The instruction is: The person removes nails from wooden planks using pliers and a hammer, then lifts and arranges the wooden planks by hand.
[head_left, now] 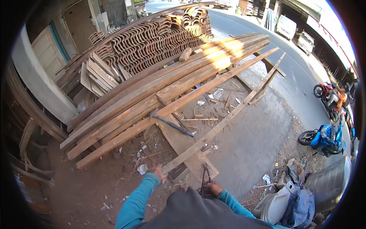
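My left hand (158, 172) is closed around the near end of a long, narrow wooden batten (183, 154), which stretches away toward the road. In my right hand (213, 188), close to my body, are dark metal pincers (206, 172), their jaws pointing up and away from me. Beneath the batten lies a flat board (173, 138). A claw hammer (173, 125) rests just beyond it, its head against a squared beam (126, 143).
Several long beams (152, 99) lie side by side at left, before stacked roof tiles (148, 42). Wood scraps and paper litter the ground. At right are a blue motorcycle (326, 139), a metal drum (328, 185) and a white container (274, 202); beyond runs a road (244, 32).
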The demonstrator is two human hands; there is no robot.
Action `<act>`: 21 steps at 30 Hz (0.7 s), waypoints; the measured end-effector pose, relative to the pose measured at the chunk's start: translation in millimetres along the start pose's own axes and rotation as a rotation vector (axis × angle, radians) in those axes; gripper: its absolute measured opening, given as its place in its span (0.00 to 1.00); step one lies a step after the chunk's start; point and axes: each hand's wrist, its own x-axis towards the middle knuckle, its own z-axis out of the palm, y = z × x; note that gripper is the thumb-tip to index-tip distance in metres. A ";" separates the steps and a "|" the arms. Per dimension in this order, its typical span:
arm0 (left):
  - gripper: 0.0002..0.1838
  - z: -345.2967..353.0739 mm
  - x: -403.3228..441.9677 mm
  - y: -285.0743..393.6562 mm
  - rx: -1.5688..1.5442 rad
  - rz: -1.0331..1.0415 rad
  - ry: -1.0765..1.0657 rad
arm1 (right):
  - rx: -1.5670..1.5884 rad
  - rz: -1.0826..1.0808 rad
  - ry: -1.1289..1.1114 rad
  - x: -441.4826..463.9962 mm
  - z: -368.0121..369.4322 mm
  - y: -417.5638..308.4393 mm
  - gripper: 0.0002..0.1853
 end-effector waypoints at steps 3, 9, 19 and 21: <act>0.39 27.7 16.4 -21.9 -0.068 -0.023 -0.005 | 0.015 -0.016 0.007 4.6 -6.2 -3.3 0.14; 0.44 15.8 -2.8 0.5 0.013 -0.065 0.079 | -0.592 -0.107 0.020 11.4 -34.0 31.7 0.15; 0.52 56.9 36.2 -51.8 -0.096 -0.143 -0.043 | -0.838 -0.215 -0.028 15.7 -49.9 26.3 0.17; 0.52 50.8 33.5 -44.2 -0.123 -0.183 -0.049 | -0.790 -0.127 0.050 9.5 -47.6 20.0 0.17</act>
